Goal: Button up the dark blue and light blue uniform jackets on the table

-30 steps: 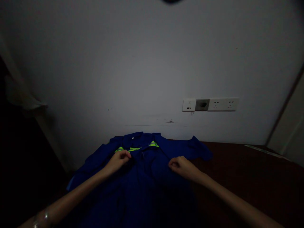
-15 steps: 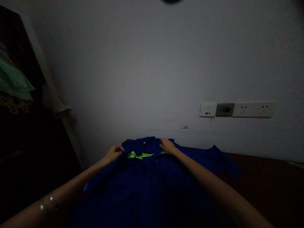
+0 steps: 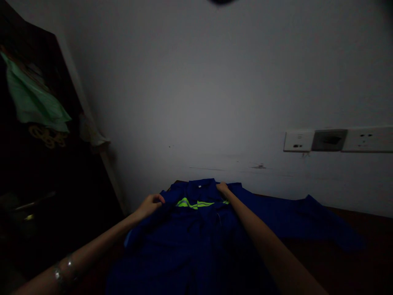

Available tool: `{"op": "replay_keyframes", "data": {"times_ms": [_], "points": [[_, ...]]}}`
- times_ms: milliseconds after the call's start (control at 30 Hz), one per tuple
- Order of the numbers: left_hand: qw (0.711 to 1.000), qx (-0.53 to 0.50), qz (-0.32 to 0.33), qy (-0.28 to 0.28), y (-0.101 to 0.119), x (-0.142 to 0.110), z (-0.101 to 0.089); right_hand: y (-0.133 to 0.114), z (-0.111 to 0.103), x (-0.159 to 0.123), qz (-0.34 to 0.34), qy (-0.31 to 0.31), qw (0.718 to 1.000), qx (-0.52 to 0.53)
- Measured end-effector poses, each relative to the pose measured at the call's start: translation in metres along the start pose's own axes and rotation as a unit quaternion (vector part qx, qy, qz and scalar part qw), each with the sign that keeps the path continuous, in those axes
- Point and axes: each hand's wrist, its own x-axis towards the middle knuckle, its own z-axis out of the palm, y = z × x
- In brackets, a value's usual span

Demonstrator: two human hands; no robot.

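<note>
A dark blue work jacket with neon yellow-green stripes lies flat on a dark brown table, collar toward the wall. My left hand is closed on the fabric at the jacket's left shoulder. My right hand reaches across to the right side of the collar, fingers curled and pinching the cloth there. One sleeve lies spread to the right. A bracelet is on my left wrist.
A pale wall rises right behind the table, with a row of power sockets at the right. At the left is a dark shelf with a green cloth or bag hanging. The scene is dim.
The view has swung left. My right hand went from the jacket's chest up to the collar; my left hand slid outward to the left shoulder. The sleeve at the right now lies flatter.
</note>
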Motion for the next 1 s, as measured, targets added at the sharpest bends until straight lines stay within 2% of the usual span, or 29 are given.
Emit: {"op": "replay_keyframes", "data": {"times_ms": [133,200,300,367,467,533,600,700,800,900,1000], "points": [[1.000,0.009,-0.002,-0.006,0.003,0.001,-0.001,-0.001,-0.010,0.004,0.007,-0.030,0.999,-0.033],[1.000,0.011,0.006,-0.014,0.010,0.003,-0.003,-0.005,-0.024,0.006,-0.025,-0.023,0.998,-0.051],[0.999,0.009,0.030,-0.015,0.029,0.011,-0.014,-0.021,-0.059,0.007,-0.100,-0.012,0.992,-0.077],[0.998,0.021,0.060,0.009,0.050,0.019,-0.025,-0.036,-0.089,0.004,-0.152,-0.010,0.984,-0.090],[0.994,0.036,0.102,0.030,0.092,0.031,-0.046,-0.065,-0.137,-0.009,-0.224,-0.011,0.969,-0.107],[0.990,0.035,0.134,0.021,0.124,0.036,-0.057,-0.087,-0.168,-0.023,-0.324,0.007,0.931,-0.168],[0.982,0.031,0.188,-0.006,0.152,0.037,-0.062,-0.108,-0.194,-0.040,-0.383,0.030,0.901,-0.201],[0.964,0.018,0.262,-0.045,0.181,0.035,-0.054,-0.135,-0.223,-0.065,-0.430,0.059,0.876,-0.210],[0.952,0.009,0.290,-0.095,0.192,0.030,-0.034,-0.151,-0.242,-0.086,-0.460,0.084,0.865,-0.184],[0.943,0.044,0.293,-0.154,0.191,0.026,-0.016,-0.153,-0.258,-0.103,-0.480,0.104,0.855,-0.166],[0.942,0.075,0.275,-0.179,0.186,0.027,-0.010,-0.142,-0.270,-0.116,-0.447,0.147,0.861,-0.195]]}}
